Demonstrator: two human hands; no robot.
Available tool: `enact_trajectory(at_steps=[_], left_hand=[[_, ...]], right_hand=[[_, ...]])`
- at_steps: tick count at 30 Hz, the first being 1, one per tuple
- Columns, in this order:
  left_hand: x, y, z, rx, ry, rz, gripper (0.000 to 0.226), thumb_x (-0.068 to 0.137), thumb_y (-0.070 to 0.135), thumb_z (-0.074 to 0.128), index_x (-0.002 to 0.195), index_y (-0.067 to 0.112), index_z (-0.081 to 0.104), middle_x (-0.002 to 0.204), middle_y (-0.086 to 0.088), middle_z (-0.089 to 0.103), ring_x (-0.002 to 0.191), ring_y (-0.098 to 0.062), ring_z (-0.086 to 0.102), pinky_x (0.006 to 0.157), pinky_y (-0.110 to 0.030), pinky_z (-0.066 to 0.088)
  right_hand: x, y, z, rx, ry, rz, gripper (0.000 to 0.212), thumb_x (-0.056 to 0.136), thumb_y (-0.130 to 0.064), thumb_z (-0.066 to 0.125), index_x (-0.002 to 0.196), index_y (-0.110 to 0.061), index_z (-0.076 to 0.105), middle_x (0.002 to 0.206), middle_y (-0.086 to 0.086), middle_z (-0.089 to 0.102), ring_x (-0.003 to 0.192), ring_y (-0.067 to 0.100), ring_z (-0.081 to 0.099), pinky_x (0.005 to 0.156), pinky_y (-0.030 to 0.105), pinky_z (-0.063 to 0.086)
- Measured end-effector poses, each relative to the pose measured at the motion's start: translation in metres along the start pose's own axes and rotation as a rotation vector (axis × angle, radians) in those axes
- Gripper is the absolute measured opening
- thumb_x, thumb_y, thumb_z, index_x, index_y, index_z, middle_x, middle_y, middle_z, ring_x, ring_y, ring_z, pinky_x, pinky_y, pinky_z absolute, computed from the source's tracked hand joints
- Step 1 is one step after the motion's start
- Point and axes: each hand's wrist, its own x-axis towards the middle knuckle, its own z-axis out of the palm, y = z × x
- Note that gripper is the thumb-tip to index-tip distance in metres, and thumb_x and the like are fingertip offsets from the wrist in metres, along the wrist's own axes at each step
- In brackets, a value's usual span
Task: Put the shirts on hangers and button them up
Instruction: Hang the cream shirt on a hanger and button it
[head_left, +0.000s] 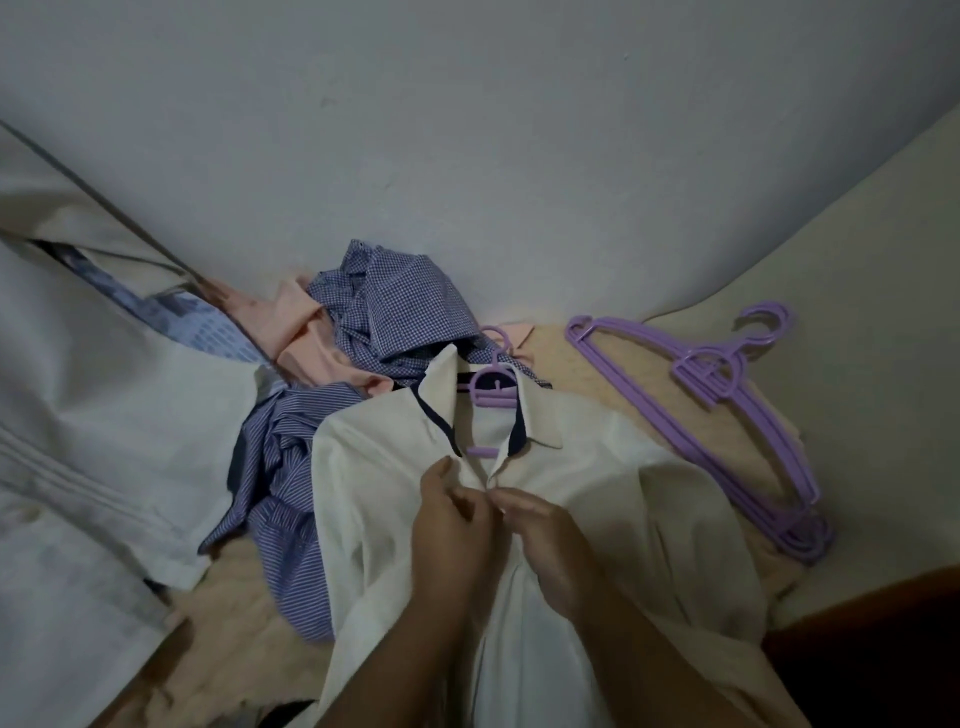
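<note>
A cream shirt (582, 499) with a dark collar lining lies front-up in the middle, a purple hanger (492, 387) inside its neck. My left hand (449, 525) pinches the left edge of the shirt's front opening just below the collar. Facing it, my right hand (545, 540) pinches the right edge, and the fingertips of both nearly meet at the top of the placket. Whatever button is there is hidden by my fingers. Behind and to the left lie a blue checked shirt (400, 306), a peach shirt (306, 332) and a blue striped shirt (280, 488).
A stack of spare purple hangers (737, 415) lies to the right on the beige surface (597, 374). A pale wall (467, 130) rises behind. White and grey bedding (88, 426) fills the left side. A dark shape (883, 654) sits at the lower right.
</note>
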Motion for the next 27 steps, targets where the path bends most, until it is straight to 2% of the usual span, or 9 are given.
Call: enact_trajectory(at_steps=[3,5,7,9,13,16,19,22,27], left_hand=[[0.005,0.007,0.000,-0.132,0.070,-0.066,0.056,0.084,0.022,0.070,0.132,0.016,0.041,0.093,0.002,0.060,0.077,-0.003,0.058,0.063,-0.011,0.041],[0.014,0.014,-0.001,-0.181,0.106,-0.087,0.060,0.080,0.029,0.075,0.128,0.015,0.043,0.099,0.000,0.058,0.078,-0.004,0.056,0.063,-0.010,0.040],[0.026,0.022,-0.001,-0.182,0.112,-0.075,0.063,0.076,0.034,0.078,0.125,0.016,0.043,0.099,0.000,0.058,0.077,-0.003,0.055,0.062,-0.008,0.040],[0.039,0.027,-0.001,-0.148,0.113,-0.067,0.060,0.077,0.033,0.078,0.123,0.019,0.043,0.096,0.002,0.058,0.075,-0.001,0.054,0.059,-0.006,0.038],[0.058,0.028,-0.002,-0.113,0.144,-0.090,0.043,0.085,0.017,0.067,0.124,0.012,0.051,0.089,0.003,0.061,0.079,-0.009,0.056,0.071,-0.020,0.040],[0.064,0.016,-0.003,-0.265,0.131,-0.213,0.027,0.085,0.022,0.067,0.109,0.012,0.066,0.088,-0.002,0.068,0.085,-0.017,0.063,0.086,-0.035,0.052],[0.066,0.007,-0.006,-0.510,0.046,-0.352,0.017,0.078,0.032,0.071,0.077,0.016,0.074,0.078,-0.010,0.072,0.078,-0.026,0.066,0.085,-0.047,0.053],[0.068,0.004,-0.010,-0.575,-0.017,-0.390,0.025,0.072,0.040,0.071,0.069,0.015,0.074,0.077,-0.014,0.071,0.079,-0.032,0.066,0.084,-0.046,0.053],[0.054,0.010,-0.012,-0.375,0.024,-0.284,0.046,0.090,0.046,0.057,0.065,0.010,0.071,0.065,-0.004,0.070,0.066,-0.018,0.062,0.071,-0.035,0.050]], right_hand=[[0.009,-0.004,0.001,0.062,0.163,0.024,0.017,0.089,-0.013,0.056,0.101,-0.016,0.068,0.099,0.009,0.070,0.090,0.019,0.065,0.081,0.031,0.052],[0.018,-0.010,0.001,0.100,0.226,0.036,0.017,0.093,-0.012,0.049,0.108,-0.016,0.056,0.094,0.008,0.068,0.077,0.014,0.060,0.065,0.028,0.046],[0.026,-0.019,0.003,0.150,0.223,0.054,0.019,0.098,-0.016,0.040,0.112,-0.015,0.053,0.087,0.008,0.067,0.058,0.014,0.048,0.051,0.024,0.032],[0.030,-0.029,0.008,0.339,0.176,0.093,0.018,0.100,-0.018,0.037,0.100,-0.013,0.054,0.081,0.010,0.061,0.050,0.014,0.039,0.048,0.024,0.024],[0.038,-0.039,0.019,0.546,0.072,0.078,0.022,0.100,-0.017,0.040,0.080,-0.013,0.049,0.065,0.006,0.052,0.053,0.017,0.045,0.052,0.025,0.035],[0.046,-0.036,0.025,0.528,0.080,0.036,0.013,0.096,-0.017,0.052,0.086,-0.011,0.058,0.068,0.004,0.052,0.061,0.017,0.054,0.058,0.029,0.050],[0.048,-0.036,0.031,0.494,0.073,0.055,0.008,0.092,-0.016,0.059,0.095,-0.010,0.062,0.076,0.005,0.056,0.067,0.018,0.058,0.062,0.032,0.052],[0.047,-0.036,0.034,0.423,0.069,0.049,0.007,0.091,-0.011,0.059,0.097,-0.011,0.064,0.077,0.004,0.060,0.066,0.016,0.057,0.062,0.029,0.048],[0.040,-0.023,0.021,0.061,0.236,-0.075,0.015,0.089,-0.002,0.056,0.096,-0.011,0.066,0.069,0.002,0.061,0.055,0.010,0.049,0.046,0.019,0.037]])
